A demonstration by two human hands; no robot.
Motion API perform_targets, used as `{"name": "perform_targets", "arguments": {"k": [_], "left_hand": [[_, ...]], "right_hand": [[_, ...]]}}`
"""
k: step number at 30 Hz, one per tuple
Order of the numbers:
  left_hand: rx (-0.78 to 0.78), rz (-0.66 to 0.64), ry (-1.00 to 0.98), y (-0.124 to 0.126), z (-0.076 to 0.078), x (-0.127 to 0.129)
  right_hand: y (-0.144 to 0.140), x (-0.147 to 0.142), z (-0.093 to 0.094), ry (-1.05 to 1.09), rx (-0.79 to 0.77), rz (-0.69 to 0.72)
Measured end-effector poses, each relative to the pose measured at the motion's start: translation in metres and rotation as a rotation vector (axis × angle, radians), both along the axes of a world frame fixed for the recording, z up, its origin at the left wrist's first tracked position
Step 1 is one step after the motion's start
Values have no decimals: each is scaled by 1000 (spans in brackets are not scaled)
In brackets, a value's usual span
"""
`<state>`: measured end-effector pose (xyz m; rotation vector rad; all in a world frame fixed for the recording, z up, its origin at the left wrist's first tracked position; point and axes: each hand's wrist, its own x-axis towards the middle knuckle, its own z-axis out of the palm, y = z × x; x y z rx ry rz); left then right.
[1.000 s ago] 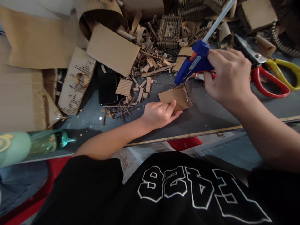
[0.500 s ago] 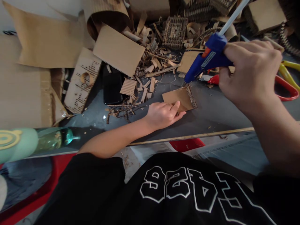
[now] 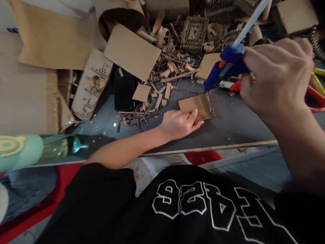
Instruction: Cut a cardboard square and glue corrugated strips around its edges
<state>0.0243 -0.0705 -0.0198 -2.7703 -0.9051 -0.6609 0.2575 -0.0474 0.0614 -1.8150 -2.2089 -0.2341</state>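
My right hand (image 3: 276, 74) is wrapped round the handle of a blue glue gun (image 3: 230, 64), with a pale glue stick (image 3: 251, 23) jutting from its back end. The gun tilts down to the left, its nozzle at the far corner of a small cardboard piece (image 3: 196, 101). Along that piece's right edge runs a strip of corrugated cardboard (image 3: 210, 105). My left hand (image 3: 179, 123) pinches the near side of the piece, thumb and forefinger on it. The other left fingers are curled and partly hidden.
Cardboard scraps (image 3: 165, 73) litter the table behind my left hand, next to a black phone (image 3: 124, 91) and a cardboard sheet (image 3: 133, 51). A red-handled tool (image 3: 235, 87) and red-and-yellow scissors (image 3: 316, 98) lie right. A green bottle (image 3: 22, 150) is at the left edge.
The whole view has shifted slightly. The glue gun's nozzle has moved a little to the right along the piece's far corner. Both hands keep their hold.
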Motion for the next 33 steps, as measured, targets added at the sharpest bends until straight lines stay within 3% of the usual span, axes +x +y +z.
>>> {"name": "perform_targets", "arguments": {"k": [7,15,25,33], "left_hand": [[32,-13,-23,0,0,2],[177,-39,-77,1,-2,1],[265,-47,-144,2,-1,3],[253,-58,-153,2,0,3]], "right_hand": [[4,1,-16,81,298,23],[8,-8,-33,63,-4,43],[5,-14,-24,-52,-153,-5],[3,-13,-20,-36,-128,32]]}}
